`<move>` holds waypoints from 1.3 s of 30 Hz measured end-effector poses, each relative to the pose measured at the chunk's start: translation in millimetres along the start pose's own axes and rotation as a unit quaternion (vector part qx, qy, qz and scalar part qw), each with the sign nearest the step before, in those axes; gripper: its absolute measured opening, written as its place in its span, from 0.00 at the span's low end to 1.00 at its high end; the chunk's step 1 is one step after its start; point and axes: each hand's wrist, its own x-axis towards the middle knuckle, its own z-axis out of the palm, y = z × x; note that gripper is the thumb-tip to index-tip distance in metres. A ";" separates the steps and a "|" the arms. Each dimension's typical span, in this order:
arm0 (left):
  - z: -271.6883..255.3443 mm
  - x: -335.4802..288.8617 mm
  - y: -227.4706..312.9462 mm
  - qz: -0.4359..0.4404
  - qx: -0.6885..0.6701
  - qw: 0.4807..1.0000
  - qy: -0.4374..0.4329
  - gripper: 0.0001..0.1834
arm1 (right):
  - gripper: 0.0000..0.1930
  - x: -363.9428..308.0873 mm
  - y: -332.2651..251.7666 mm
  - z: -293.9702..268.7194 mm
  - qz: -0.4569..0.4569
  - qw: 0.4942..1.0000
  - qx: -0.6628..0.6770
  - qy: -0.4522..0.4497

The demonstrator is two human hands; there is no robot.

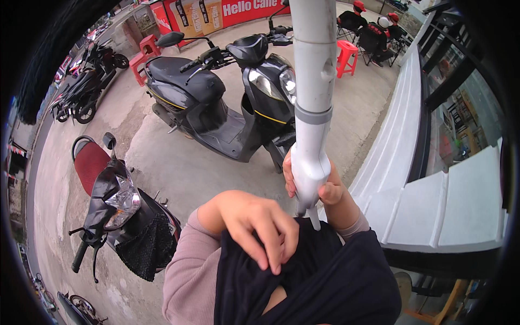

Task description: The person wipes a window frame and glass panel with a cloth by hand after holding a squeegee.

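My right hand [335, 187] is closed round the lower body of a white tube-shaped device [311, 173], with fingers at its left side and the thumb at its right. From there the white tube rises past the top of the picture, with a grey ring [314, 116] partway up and a pointed tip at its lower end. In front of my chest, my left hand [260, 225] hangs with bent fingers over dark cloth [325, 271]. Its fingertips are slightly apart, and nothing shows between them. Whether they touch the cloth is hard to see.
A black scooter [216, 103] stands ahead on the concrete. Another motorbike [116, 200] with a red seat is close on my left. White wall panels [401, 195] and windows run along the right. Red stools [346, 58] and seated people [376, 38] are farther off.
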 end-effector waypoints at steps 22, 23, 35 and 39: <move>-114.4 -189.1 134.7 0.037 0.272 0.938 0.212 0.09 | 0.39 296.1 224.6 -19.3 0.101 0.947 0.136 -0.272; -123.8 -195.2 143.9 0.035 0.283 0.933 0.220 0.09 | 0.39 306.7 230.1 -21.1 0.105 0.942 0.142 -0.284; -171.5 -300.9 180.8 0.035 0.413 0.826 0.382 0.10 | 0.38 439.6 311.0 -37.1 0.116 0.895 0.230 -0.364; -174.8 -344.4 211.0 0.083 0.377 0.798 0.462 0.11 | 0.33 483.4 339.6 -29.5 0.111 0.896 0.234 -0.362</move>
